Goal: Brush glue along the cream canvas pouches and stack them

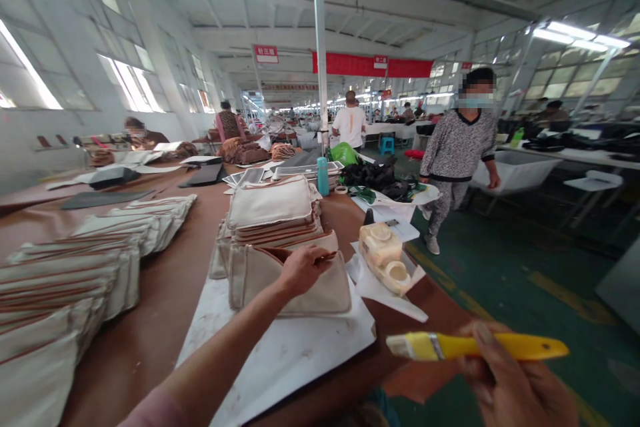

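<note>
My left hand (306, 270) pinches the top edge of a beige fabric pouch piece (315, 293) with a brown inside, whose opening gapes to the left of my fingers. That piece leans against a stack of similar pieces (273, 203) on white paper (295, 353). In my right hand (510, 373), at the lower right, is a yellow-handled paintbrush (465, 345), held level with its pale bristles pointing left. The brush is apart from the pouch piece. A stained plastic glue container (381, 247) with a round opening stands to the right of the stack.
Overlapping rows of beige pieces (65, 280) cover the left of the brown table surface (165, 267). A teal bottle (323, 177) and black material (380, 180) lie beyond the stack. A person (460, 147) in patterned clothes is in the aisle at right; other people are farther back.
</note>
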